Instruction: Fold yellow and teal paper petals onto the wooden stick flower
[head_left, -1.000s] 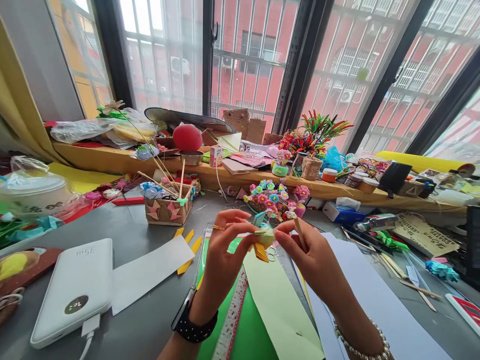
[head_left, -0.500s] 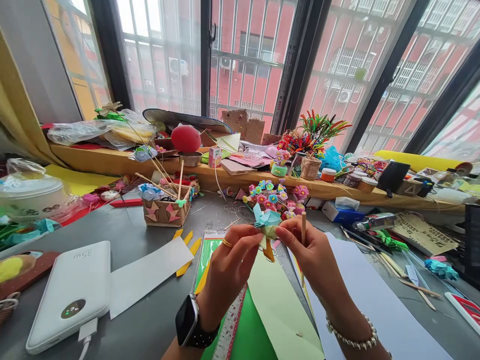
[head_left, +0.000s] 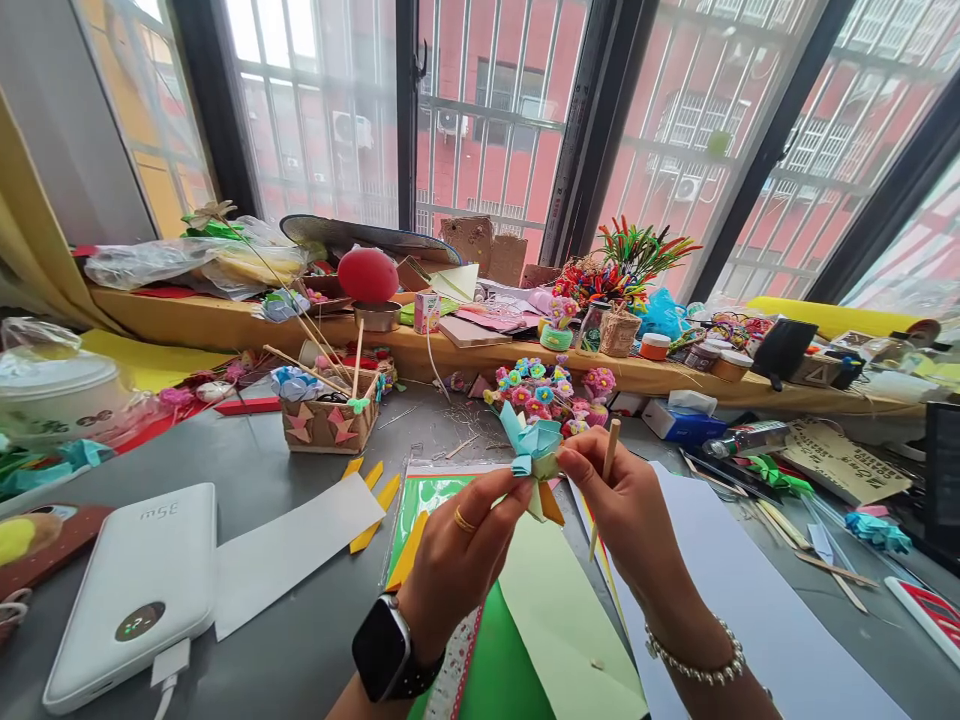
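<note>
A folded paper flower (head_left: 531, 440), light blue with pale green and orange-yellow parts beneath, is held up over the desk's middle. My left hand (head_left: 461, 545), with a ring and a watch, pinches its lower left side. My right hand (head_left: 626, 510) pinches the pale green part on the right. A thin wooden stick (head_left: 612, 450) passes tilted through the fingers of my right hand. Below my hands lie a pale green paper strip (head_left: 559, 610), a green packet (head_left: 510, 665) and a patterned ruler (head_left: 456, 665). My fingers partly hide the flower's base.
A white power bank (head_left: 135, 580) with a cable and a white card (head_left: 300, 550) lie left. Yellow paper strips (head_left: 375, 515) are beside the card. A cardboard box (head_left: 330, 415) of sticks stands behind. White paper (head_left: 720, 570) lies right. Crafts crowd the sill (head_left: 465, 345).
The flower has turned so more of its light blue top shows. My left fingers have shifted down to its lower side. The stick in my right hand leans more.
</note>
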